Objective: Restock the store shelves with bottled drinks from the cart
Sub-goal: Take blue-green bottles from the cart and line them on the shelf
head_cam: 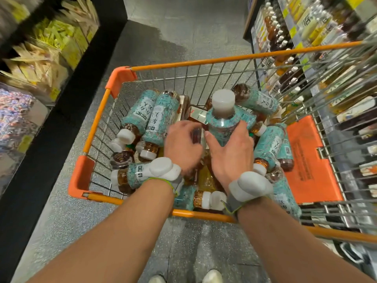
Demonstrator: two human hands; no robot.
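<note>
An orange-rimmed wire cart point(189, 63) stands in front of me, filled with several teal-labelled tea bottles with white caps. My right hand point(230, 152) grips one upright teal bottle point(223, 117) and holds it above the pile. My left hand point(181, 144) reaches down into the pile beside it, its fingers curled around a dark bottle point(196, 135); the hand is blurred. Other bottles lie on their sides, such as one at the cart's left point(142, 111). Both wrists wear white bands.
Drink shelves point(289, 50) with brown and yellow bottles line the right side, close to the cart. Shelves of packaged goods point(47, 50) stand on the left. The cart's orange child seat flap point(308, 160) lies at the right. Grey speckled floor point(179, 27) runs ahead.
</note>
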